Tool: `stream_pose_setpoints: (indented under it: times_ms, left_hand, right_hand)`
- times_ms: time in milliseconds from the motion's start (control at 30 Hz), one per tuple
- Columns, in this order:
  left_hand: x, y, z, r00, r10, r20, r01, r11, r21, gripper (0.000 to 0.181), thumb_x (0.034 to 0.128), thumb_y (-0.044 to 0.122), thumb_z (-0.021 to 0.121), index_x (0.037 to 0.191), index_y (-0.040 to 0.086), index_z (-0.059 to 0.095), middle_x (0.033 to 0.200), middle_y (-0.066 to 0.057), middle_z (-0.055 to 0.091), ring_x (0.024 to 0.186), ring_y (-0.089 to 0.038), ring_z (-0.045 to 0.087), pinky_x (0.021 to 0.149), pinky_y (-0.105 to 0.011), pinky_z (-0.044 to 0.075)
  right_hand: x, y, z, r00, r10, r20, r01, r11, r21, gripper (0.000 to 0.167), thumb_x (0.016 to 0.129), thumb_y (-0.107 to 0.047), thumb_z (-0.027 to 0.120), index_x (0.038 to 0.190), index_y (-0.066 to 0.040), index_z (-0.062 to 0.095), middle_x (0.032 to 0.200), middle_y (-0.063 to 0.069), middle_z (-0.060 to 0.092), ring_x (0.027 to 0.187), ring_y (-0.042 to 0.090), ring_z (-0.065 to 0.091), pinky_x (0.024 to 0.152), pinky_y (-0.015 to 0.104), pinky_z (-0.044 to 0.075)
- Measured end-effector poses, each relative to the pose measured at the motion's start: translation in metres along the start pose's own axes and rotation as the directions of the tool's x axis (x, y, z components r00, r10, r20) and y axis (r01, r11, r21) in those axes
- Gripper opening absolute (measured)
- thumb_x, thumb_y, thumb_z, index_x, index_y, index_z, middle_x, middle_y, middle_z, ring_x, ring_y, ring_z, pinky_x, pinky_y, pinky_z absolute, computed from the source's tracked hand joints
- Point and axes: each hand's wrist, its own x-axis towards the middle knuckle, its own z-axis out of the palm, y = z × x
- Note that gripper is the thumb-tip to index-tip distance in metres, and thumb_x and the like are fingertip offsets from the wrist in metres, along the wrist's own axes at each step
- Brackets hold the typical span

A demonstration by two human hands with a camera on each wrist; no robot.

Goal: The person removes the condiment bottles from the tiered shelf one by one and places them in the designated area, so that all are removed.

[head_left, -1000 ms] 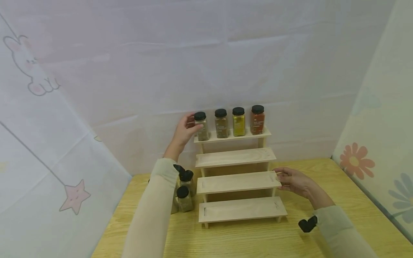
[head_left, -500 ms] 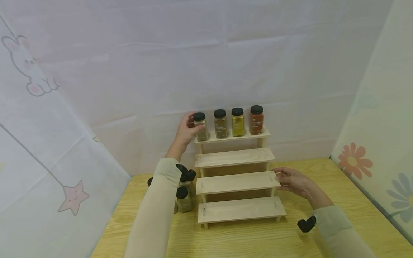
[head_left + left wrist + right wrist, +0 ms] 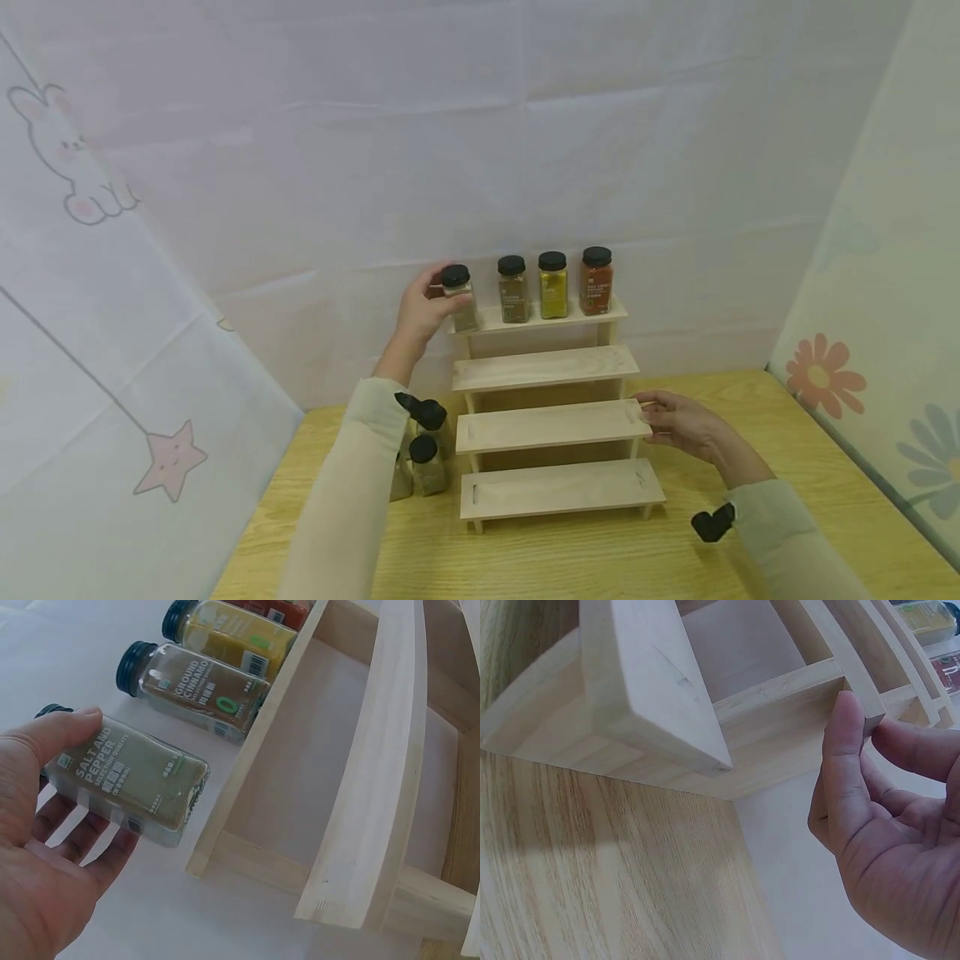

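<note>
The table (image 3: pixel 570 558) carries a four-tier rack (image 3: pixel 546 368). Right grip (image 3: pixel 686 427): pinches the right end of the third tier (image 3: pixel 551 425) down. Left grip (image 3: pixel 422 315): holds the salt-and-pepper jar (image 3: pixel 135 780), tilted, at the top tier's (image 3: pixel 491 318) left end; base contact cannot be told. Caution: releasing while tilted could topple it off the edge.

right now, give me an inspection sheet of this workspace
Surface: wood-grain table, bearing a four-tier wooden rack
Job's things: salt and pepper jar tilted by the top tier's left end; cinnamon jar, yellow jar, red jar upright on that tier
Clutter: other jars left of the rack, partly hidden
Grips: left grip holds salt and pepper jar; right grip pinches third-from-top tier's right end
Cables: nothing seen
Surroundings: pale backdrop, printed bunny, star, flowers
</note>
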Motion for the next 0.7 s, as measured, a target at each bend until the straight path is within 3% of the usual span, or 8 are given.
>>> stream_pose_setpoints:
  times_ms: [400, 700]
  left_hand:
    - [-0.031, 0.008, -0.035, 1.000, -0.014, 0.008, 0.014, 0.999, 0.031, 0.066, 0.0811, 0.025, 0.088, 0.141, 0.026, 0.060, 0.121, -0.004, 0.063, 0.110, -0.022, 0.057, 0.086, -0.037, 0.049]
    - [-0.060, 0.004, -0.063, 0.999, -0.012, 0.035, 0.008, 0.994, 0.105, 0.067, 0.0830, 0.031, 0.086, 0.143, 0.026, 0.057, 0.125, -0.004, 0.062, 0.110, -0.021, 0.056, 0.087, -0.039, 0.049]
  right_hand:
    - [0.001, 0.003, -0.002, 1.000, 0.003, 0.005, -0.003, 1.000, -0.002, 0.064, 0.107, -0.012, 0.052, 0.155, 0.009, 0.016, 0.117, 0.004, 0.060, 0.102, 0.016, 0.066, 0.093, 0.039, 0.056]
    - [0.000, 0.000, 0.000, 1.000, 0.008, 0.004, -0.008, 1.000, -0.012, 0.066, 0.106, -0.013, 0.054, 0.156, 0.008, 0.015, 0.117, 0.004, 0.059, 0.101, 0.015, 0.066, 0.096, 0.041, 0.055]
